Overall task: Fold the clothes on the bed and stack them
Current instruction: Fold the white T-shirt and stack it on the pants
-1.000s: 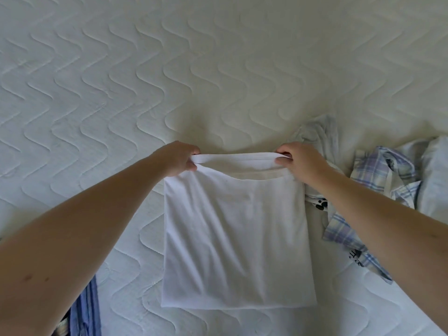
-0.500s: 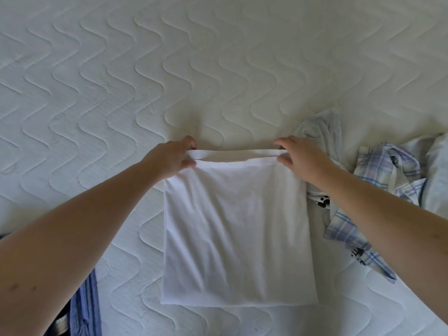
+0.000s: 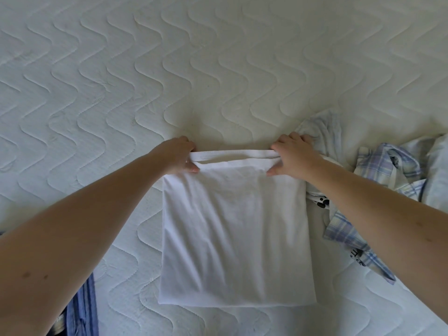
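A white garment [image 3: 235, 238] lies folded into a rectangle on the white quilted bed [image 3: 218, 69], in the middle of the view. My left hand [image 3: 178, 155] pinches its far left corner. My right hand [image 3: 294, 154] pinches its far right corner. Between the two hands the far hem is lifted slightly and stretched straight. The near edge lies flat on the bed.
A crumpled pile of clothes lies to the right: a blue and white plaid shirt [image 3: 378, 190], a pale cloth [image 3: 320, 129] behind my right hand, and a white piece with black print [image 3: 321, 202]. A blue striped cloth [image 3: 82, 311] shows at the bottom left.
Both hands have kept hold of the far corners. The thumbs have come down onto the fabric and the hem between them is pulled tighter. The garment has barely moved.
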Demonstrator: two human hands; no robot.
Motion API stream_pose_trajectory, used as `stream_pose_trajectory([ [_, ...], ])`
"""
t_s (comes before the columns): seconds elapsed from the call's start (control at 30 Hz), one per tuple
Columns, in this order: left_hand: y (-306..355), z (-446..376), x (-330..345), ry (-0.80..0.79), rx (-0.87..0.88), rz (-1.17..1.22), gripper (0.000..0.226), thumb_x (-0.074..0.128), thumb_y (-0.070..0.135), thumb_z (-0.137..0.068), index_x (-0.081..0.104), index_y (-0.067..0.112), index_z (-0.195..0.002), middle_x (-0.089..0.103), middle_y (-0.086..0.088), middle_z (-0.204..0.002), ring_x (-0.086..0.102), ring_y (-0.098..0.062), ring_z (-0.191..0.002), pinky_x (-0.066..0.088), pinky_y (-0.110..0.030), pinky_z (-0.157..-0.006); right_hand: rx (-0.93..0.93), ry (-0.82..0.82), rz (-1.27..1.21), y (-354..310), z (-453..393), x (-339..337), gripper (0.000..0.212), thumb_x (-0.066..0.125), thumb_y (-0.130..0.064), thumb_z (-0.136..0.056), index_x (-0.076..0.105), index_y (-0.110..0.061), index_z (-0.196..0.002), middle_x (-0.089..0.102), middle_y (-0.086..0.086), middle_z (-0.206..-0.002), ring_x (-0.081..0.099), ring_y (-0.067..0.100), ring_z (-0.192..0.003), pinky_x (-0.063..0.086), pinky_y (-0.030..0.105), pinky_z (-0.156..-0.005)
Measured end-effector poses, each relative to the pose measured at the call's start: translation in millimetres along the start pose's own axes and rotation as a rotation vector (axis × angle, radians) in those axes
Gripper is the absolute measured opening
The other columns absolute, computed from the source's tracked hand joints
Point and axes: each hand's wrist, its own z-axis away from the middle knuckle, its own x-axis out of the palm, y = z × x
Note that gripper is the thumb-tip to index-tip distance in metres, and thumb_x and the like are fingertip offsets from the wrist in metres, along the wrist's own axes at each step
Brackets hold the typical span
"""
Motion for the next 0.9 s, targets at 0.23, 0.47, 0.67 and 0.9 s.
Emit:
stream_pose_trajectory([
  [0.23,4.6,15.7,-6.5,-0.041,0.011,0.030,0.040,0.073,0.039,-0.083,0.052,0.026,-0.114,0.060,0.004,-0.094,0.053,-0.019,-0.084,0.039,-0.031,-0.067,-0.089,0.089,-0.187,-6.4,23.7,-6.5,0.032,0.071,-0.035,-0.084,0.056,-0.015,-0.104,0.052,-0.003,-0.075,0.060,0.029,-0.083,0.029,0.031,-0.063],
  [0.47,19.0,61.9,-23.8,-0.014,0.093,0.030,0.023,0.071,0.035,-0.087,0.049,0.032,-0.081,0.050,0.015,-0.071,0.051,-0.009,-0.069,0.031,-0.026,-0.054,-0.030,-0.071,-0.184,-14.2,60.6,-47.5,0.027,0.071,-0.041,-0.086,0.052,-0.025,-0.075,0.047,-0.010,-0.066,0.052,0.019,-0.070,0.023,0.026,-0.051],
  [0.67,32.3,133.8,-72.9,0.046,0.102,-0.015,0.023,0.069,0.039,-0.087,0.059,0.020,-0.097,0.048,0.013,-0.066,0.044,-0.001,-0.064,0.030,-0.024,-0.053,-0.056,0.000,-0.181,-33.4,102.8,-114.7,0.026,0.071,-0.038,-0.085,0.068,-0.015,-0.098,0.049,-0.004,-0.067,0.048,0.019,-0.072,0.024,0.028,-0.052],
  [0.9,44.2,217.3,-205.7,0.239,0.084,-0.161,0.018,0.070,0.036,-0.087,0.054,0.027,-0.088,0.041,0.019,-0.068,0.049,-0.014,-0.075,0.028,-0.024,-0.054,-0.104,0.206,-0.126,-66.0,137.6,-249.1,0.027,0.070,-0.036,-0.086,0.071,-0.024,-0.110,0.068,0.004,-0.098,0.058,0.026,-0.093,0.037,0.030,-0.070],
])
